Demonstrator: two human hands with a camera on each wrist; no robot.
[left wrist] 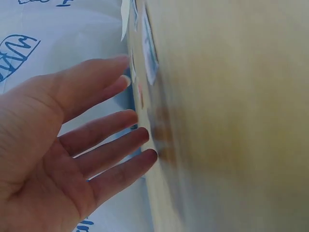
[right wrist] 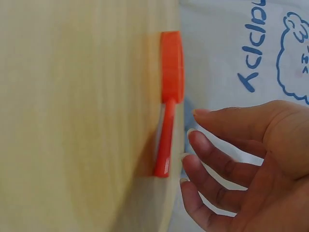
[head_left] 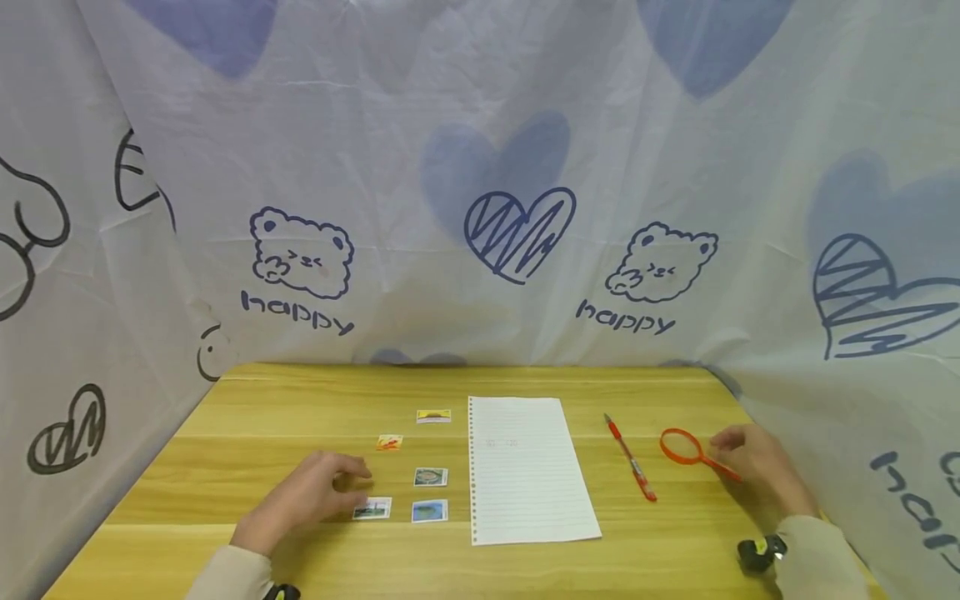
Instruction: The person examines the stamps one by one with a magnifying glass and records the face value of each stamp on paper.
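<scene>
My left hand point(head_left: 311, 496) hovers over the left part of the table with fingers relaxed and apart, holding nothing. Nearest to it is a white-bordered stamp point(head_left: 372, 508) with a dark green picture; the left wrist view shows a gap between the fingers point(left wrist: 123, 169) and the tabletop. A red magnifying glass point(head_left: 720, 467) lies flat on the right, its round end pointing away to the left. Just beside its handle hangs my right hand point(head_left: 757, 462), fingers loosely bent and empty. In the right wrist view, the fingertips point(right wrist: 189, 157) are apart from the magnifying glass point(right wrist: 172, 67).
Other stamps lie around: blue point(head_left: 430, 511), green point(head_left: 431, 477), orange point(head_left: 389, 442) and yellow point(head_left: 433, 416). Mid-table is a lined paper sheet point(head_left: 528, 492) with faint writing. A red pen point(head_left: 630, 457) lies right of it. Printed cloth point(head_left: 405, 250) hangs behind the wooden table point(head_left: 247, 417).
</scene>
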